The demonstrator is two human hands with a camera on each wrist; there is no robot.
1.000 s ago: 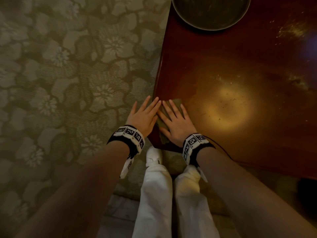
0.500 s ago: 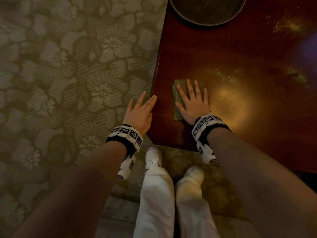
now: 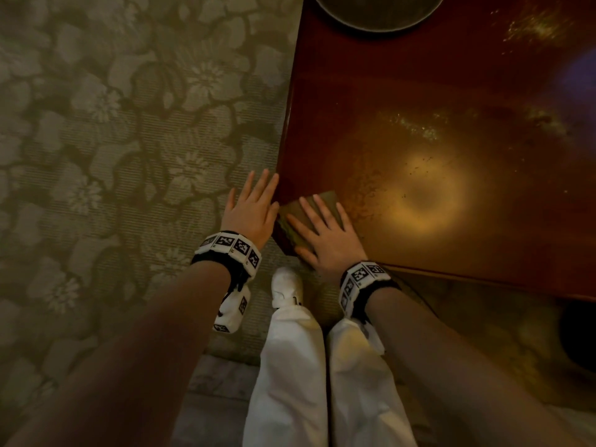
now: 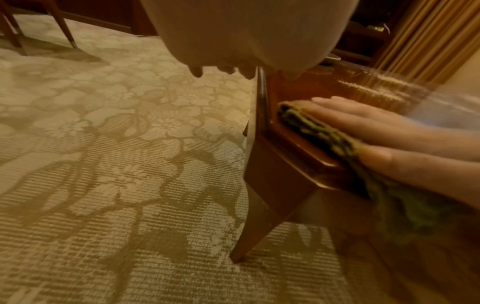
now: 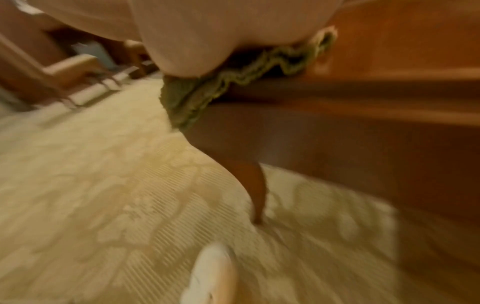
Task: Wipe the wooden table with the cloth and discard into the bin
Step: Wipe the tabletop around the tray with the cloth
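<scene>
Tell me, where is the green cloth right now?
In the head view, the cloth lies at the near-left corner of the wooden table, under the flat right hand, partly hanging over the edge.

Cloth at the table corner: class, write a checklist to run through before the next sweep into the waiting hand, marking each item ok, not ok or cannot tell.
1. Right hand flat on cloth: ok.
2. Cloth fully on wooden table: not ok, it overhangs the corner.
3. Left hand open beside the table edge: ok.
4. Crumbs cleared: not ok.
5. Dish clear of the wiping path: ok.
6. Bin within reach: cannot tell.
</scene>
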